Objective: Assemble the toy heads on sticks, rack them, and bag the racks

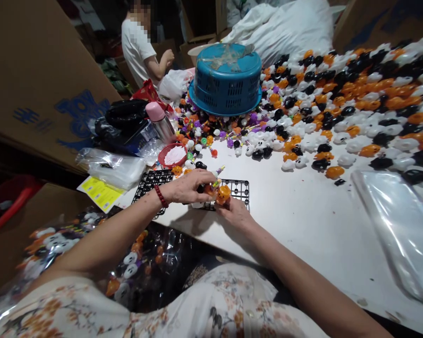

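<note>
My right hand (237, 213) pinches a small orange pumpkin toy (223, 194) with a black printed face. Close beside it, my left hand (190, 186) is closed around small toy pieces, mostly hidden by the fingers. A thin yellow and purple piece (220, 170) sticks up by its fingertips. Under both hands lies a black plastic grid rack (242, 188), partly covered. Another black grid rack (151, 180) rests to the left, behind my left wrist. Near the left hand are a few loose orange, white and black toys (200, 165).
A large heap of orange, white and black toys (352, 101) spreads over the white table (296, 225). An upturned blue basket (229, 80) sits among small parts. Clear plastic bags (395, 225) lie right. A pink-capped flask (160, 122) and red dish (172, 155) stand left. Behind is another person (139, 51).
</note>
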Demonstrator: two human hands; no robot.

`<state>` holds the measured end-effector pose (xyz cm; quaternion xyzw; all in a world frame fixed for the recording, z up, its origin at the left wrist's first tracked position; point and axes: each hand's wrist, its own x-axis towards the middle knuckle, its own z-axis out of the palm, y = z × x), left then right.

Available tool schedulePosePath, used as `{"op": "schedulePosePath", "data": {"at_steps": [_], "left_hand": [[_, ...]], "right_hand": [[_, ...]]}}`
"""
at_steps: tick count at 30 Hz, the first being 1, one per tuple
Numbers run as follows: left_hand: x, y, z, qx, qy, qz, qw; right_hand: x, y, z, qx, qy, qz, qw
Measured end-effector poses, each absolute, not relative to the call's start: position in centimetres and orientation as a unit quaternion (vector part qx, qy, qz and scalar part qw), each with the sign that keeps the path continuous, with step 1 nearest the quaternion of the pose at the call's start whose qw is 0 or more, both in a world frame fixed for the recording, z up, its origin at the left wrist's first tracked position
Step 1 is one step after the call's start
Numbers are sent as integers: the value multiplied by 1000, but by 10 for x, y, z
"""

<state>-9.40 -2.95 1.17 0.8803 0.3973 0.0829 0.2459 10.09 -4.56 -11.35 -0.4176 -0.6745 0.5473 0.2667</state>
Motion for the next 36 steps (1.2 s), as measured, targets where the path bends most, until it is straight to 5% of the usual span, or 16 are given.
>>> {"op": "schedulePosePath", "data": {"at_steps": [4, 22, 36], "left_hand": [[-93, -31, 12, 882, 391, 98, 246], [-85, -31, 5, 897, 418, 6, 147], [-92, -23, -2, 894, 413, -13, 171]], "right_hand": [[105, -44, -115, -412, -581, 632, 305], [105, -41, -127, -421, -575, 619, 331], [91, -53, -126, -428, -704, 483, 295]]}}
